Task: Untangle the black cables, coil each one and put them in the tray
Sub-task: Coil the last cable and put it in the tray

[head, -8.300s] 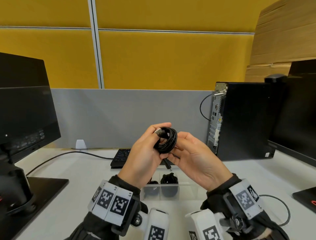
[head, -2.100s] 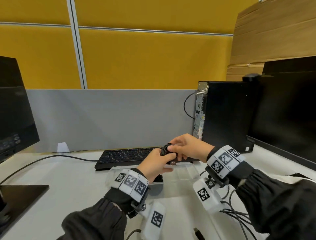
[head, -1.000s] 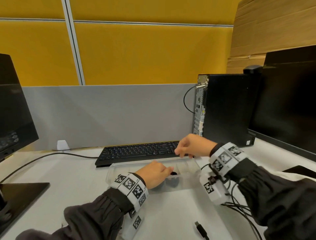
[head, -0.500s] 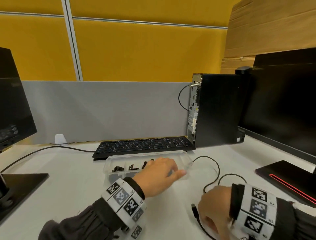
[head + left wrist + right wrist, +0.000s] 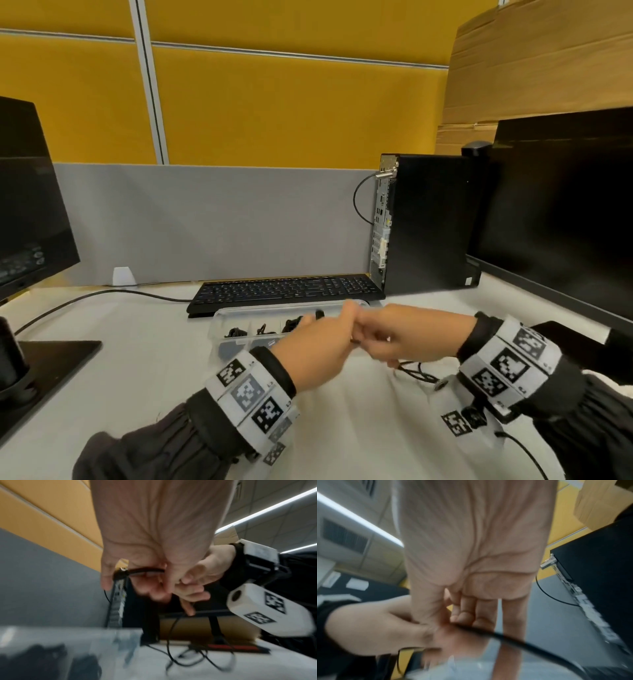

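Both hands [image 5: 356,337] pinch black cable [image 5: 145,570] above tray [image 5: 239,312].

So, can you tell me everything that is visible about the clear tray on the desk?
The tray is a long, shallow box of clear plastic, as it looks, with rounded corners and no lid on it. Thin walls split it into compartments in a row; several hold small bundles of black cable. It lies flat on the white desk, just in front of the black keyboard and parallel to it. The left hand and right hand meet in front of its right part and hide it there; contact cannot be judged.
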Demonstrator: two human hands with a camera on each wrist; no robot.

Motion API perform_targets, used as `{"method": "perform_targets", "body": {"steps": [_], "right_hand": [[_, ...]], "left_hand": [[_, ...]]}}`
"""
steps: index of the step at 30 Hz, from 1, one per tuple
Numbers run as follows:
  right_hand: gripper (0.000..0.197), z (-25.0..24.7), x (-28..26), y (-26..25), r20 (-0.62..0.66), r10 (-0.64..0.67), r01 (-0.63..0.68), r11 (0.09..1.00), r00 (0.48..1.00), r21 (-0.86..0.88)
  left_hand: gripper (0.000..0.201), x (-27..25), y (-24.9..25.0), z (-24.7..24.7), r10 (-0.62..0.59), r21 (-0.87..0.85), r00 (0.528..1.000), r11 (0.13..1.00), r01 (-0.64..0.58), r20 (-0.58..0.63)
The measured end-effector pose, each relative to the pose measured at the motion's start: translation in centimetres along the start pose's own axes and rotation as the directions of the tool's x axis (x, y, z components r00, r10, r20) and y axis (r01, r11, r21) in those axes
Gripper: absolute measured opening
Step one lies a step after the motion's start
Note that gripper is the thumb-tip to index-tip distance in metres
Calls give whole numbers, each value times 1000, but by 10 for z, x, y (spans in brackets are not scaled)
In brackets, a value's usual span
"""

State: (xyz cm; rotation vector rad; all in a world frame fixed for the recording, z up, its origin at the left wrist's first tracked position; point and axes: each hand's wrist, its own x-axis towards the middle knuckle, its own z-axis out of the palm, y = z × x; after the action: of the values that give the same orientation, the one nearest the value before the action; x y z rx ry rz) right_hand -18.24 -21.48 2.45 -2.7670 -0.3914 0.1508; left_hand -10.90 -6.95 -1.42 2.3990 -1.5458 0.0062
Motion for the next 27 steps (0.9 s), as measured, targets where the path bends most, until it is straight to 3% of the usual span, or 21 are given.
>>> {"method": "perform_targets", "body": {"steps": [3,6,8,11,14,17,19,21,24,26,27], "right_hand": [[15,-22,-3,2,-259,-64,75,997,964,31],[30,-36,-13,16,-369,-11,48,995,929,90],[32,-37,-18,27,-405,45,-6,995,913,97],[31,-36,-20,43,-442,124,-96,992,888,84],[30,-34,-21,60,-439,205,-180,979,875,98],[31,-32,-22,76,-432,261,-221,965,863,141],[32,-30,-21,79,-493,273,-188,958,826,216],[32,-29,-17,73,-555,287,-96,933,781,347],[30,-29,-5,52,-582,300,36,868,756,495],[31,-30,3,44,-629,331,73,847,703,527],[31,-33,4,43,-656,360,86,835,663,544]], "left_hand": [[13,-9,-16,-37,-61,-95,996,994,55,-65],[26,-27,-48,-74,-99,-301,985,952,53,-138],[29,-38,-71,-93,-201,-469,949,881,66,-245],[32,-47,-101,-115,-395,-698,845,715,36,-361],[33,-55,-121,-131,-589,-889,725,452,-71,-358],[35,-63,-132,-136,-713,-939,610,259,-228,-345],[36,-63,-133,-132,-772,-939,548,186,-290,-322],[36,-53,-125,-121,-773,-951,557,206,-230,-302],[36,-33,-101,-101,-700,-959,658,247,-141,-277],[37,-27,-93,-96,-665,-966,701,197,-167,-256],[38,-27,-97,-97,-671,-968,698,157,-196,-251]]}}
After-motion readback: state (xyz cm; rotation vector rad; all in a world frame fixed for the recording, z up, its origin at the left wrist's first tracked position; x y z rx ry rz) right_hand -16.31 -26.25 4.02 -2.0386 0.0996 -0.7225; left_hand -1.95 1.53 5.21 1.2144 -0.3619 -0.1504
